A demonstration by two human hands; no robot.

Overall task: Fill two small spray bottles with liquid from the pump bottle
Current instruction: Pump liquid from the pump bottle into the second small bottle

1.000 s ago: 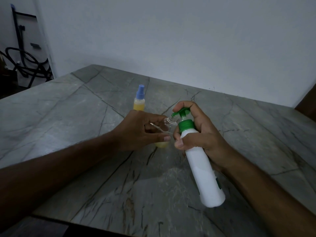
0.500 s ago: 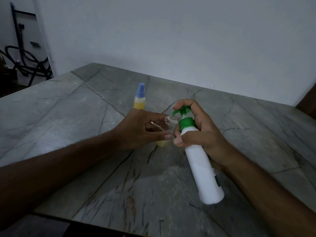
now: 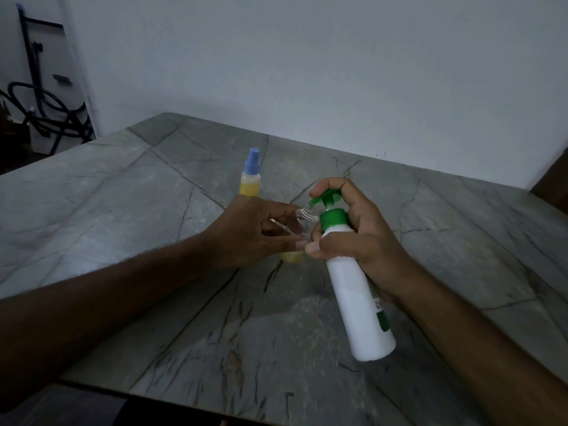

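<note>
My right hand (image 3: 356, 238) grips a white pump bottle (image 3: 356, 290) with a green pump head, tilted leftward above the table, with a finger curled over the pump top. Its nozzle sits at the open threaded neck of a small clear spray bottle (image 3: 307, 214). My left hand (image 3: 255, 232) holds that small bottle, which has yellow liquid at its bottom and stands on the table. A thin tube, probably of the sprayer, shows between my left fingers. A second small spray bottle (image 3: 250, 179) with a blue cap and yellow liquid stands behind my left hand.
The grey marble table (image 3: 153, 210) meets a white wall at the back. Dark hoses and a stand (image 3: 40, 118) sit on the floor at far left. A dark object (image 3: 553, 186) shows at the right edge.
Both hands and the two bottles hold nearly the same pose. The pump head has risen slightly above the green collar.
</note>
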